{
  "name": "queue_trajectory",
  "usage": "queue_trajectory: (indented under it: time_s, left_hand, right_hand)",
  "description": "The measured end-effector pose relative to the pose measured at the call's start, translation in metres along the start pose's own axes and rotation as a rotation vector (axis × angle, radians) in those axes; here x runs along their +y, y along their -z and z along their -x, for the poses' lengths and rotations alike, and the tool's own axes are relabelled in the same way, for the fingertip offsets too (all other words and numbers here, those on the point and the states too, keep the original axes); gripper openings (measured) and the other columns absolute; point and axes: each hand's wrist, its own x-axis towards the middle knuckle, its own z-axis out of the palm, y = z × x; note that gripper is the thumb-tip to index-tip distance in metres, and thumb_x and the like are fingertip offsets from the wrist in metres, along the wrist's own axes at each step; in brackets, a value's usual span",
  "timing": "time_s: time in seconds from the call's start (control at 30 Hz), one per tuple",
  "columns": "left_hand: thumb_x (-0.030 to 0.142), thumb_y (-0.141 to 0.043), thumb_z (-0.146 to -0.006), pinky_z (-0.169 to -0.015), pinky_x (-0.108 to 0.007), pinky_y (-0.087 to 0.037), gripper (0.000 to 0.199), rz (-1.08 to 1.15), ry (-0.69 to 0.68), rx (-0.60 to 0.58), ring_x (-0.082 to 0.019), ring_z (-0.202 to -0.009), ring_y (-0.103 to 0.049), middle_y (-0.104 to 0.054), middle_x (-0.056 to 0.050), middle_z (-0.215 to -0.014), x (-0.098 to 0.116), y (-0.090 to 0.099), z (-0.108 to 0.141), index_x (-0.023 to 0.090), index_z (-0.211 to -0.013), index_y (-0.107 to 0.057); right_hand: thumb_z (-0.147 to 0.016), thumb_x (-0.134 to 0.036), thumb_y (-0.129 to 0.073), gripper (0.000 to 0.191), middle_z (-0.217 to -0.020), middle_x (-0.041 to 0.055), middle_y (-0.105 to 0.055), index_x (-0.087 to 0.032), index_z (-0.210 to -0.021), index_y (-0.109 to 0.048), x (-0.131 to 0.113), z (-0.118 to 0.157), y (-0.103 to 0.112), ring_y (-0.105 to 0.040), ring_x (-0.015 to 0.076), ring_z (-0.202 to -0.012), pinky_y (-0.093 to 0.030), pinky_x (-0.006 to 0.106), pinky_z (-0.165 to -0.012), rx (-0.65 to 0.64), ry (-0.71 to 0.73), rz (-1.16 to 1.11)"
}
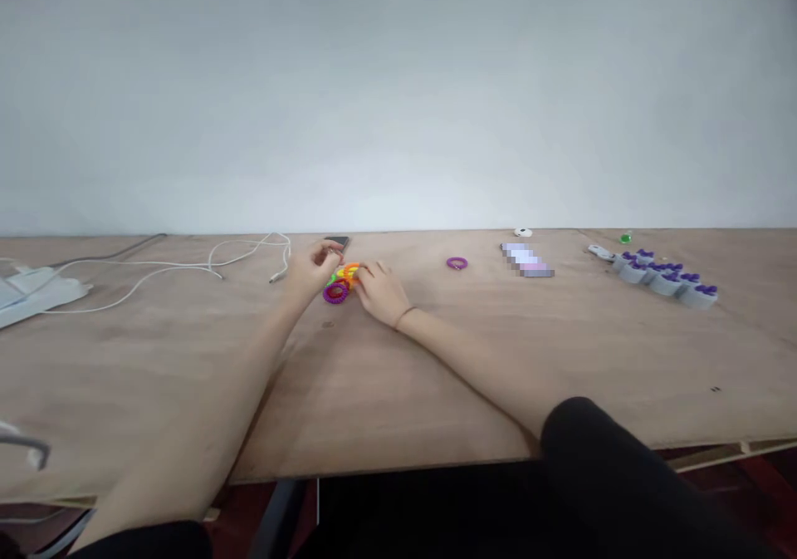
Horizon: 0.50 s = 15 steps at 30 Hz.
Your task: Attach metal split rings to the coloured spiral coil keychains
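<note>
Several bright spiral wrist coils lie bunched on the wooden table between my two hands. Nearest me is a purple coil [335, 293], with green, red, yellow and orange ones around it. My right hand [383, 295] comes in from the right, its fingers closed on the orange coil [350, 270] of the bunch. Just above the bunch's left side, my left hand [311, 268] has thumb and fingertips pinched together; a small bit shows there, too tiny to name. Apart from these, a single purple coil [457, 263] lies flat to the right of my hands.
Behind my left hand lies a dark flat object [338, 242]. White cables [149, 264] run across the left side. Farther right are a phone [529, 262], a white rounded object [523, 232], a small green item [626, 237] and several grey-white cups with purple tops [666, 283].
</note>
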Motion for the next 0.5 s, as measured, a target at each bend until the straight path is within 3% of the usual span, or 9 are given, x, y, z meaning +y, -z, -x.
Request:
queue_trajectory:
  time_s: [0.1, 0.27, 0.33, 0.43, 0.5]
  left_hand:
    - [0.021, -0.049, -0.069, -0.062, -0.025, -0.047, 0.02, -0.041, -0.05, -0.127, -0.015, -0.064, -0.058, -0.064, 0.0, -0.066, -0.006, -0.018, 0.009, 0.015, -0.082, -0.062]
    - [0.023, -0.047, -0.069, -0.066, -0.025, -0.045, 0.022, -0.191, -0.306, -0.501, -0.015, -0.067, -0.059, -0.066, -0.001, -0.072, 0.005, -0.057, 0.038, 0.019, -0.081, -0.064]
    - [0.022, -0.047, -0.069, -0.065, -0.025, -0.044, 0.021, -0.207, -0.358, -0.581, -0.015, -0.065, -0.059, -0.066, 0.0, -0.071, 0.013, -0.068, 0.048, 0.02, -0.08, -0.064]
    - [0.02, -0.047, -0.068, -0.065, -0.026, -0.043, 0.021, -0.229, -0.401, -0.638, -0.015, -0.062, -0.058, -0.064, 0.001, -0.068, 0.019, -0.075, 0.058, 0.021, -0.081, -0.063]
    - [0.019, -0.047, -0.068, -0.065, -0.026, -0.043, 0.022, -0.224, -0.412, -0.641, -0.015, -0.062, -0.058, -0.064, 0.002, -0.068, 0.019, -0.074, 0.06, 0.022, -0.084, -0.062]
  right_hand:
    - [-0.086, -0.02, -0.041, 0.02, -0.106, 0.0098, -0.053, -0.016, -0.103, -0.052, 0.028, 0.039, 0.03, -0.044, 0.0212, -0.099, -0.035, 0.035, -0.085, -0.032, 0.031, -0.042]
    - [-0.078, -0.017, -0.049, 0.01, -0.094, 0.0069, -0.056, -0.018, -0.086, -0.056, 0.076, 0.098, 0.074, -0.049, 0.0191, -0.089, -0.038, 0.032, -0.079, -0.069, -0.017, -0.071]
    - [-0.077, -0.022, -0.052, 0.009, -0.091, 0.0056, -0.056, -0.018, -0.085, -0.056, 0.086, 0.109, 0.083, -0.051, 0.018, -0.086, -0.039, 0.031, -0.077, -0.086, -0.063, -0.086]
    - [-0.075, -0.038, -0.057, 0.033, -0.098, 0.0076, -0.056, -0.018, -0.1, -0.053, 0.09, 0.11, 0.083, -0.05, 0.0213, -0.093, -0.04, 0.033, -0.08, -0.052, -0.163, -0.066]
    - [-0.071, -0.049, -0.059, 0.044, -0.099, 0.01, -0.055, -0.017, -0.101, -0.054, 0.089, 0.106, 0.078, -0.05, 0.0244, -0.095, -0.04, 0.036, -0.079, -0.056, -0.239, -0.018]
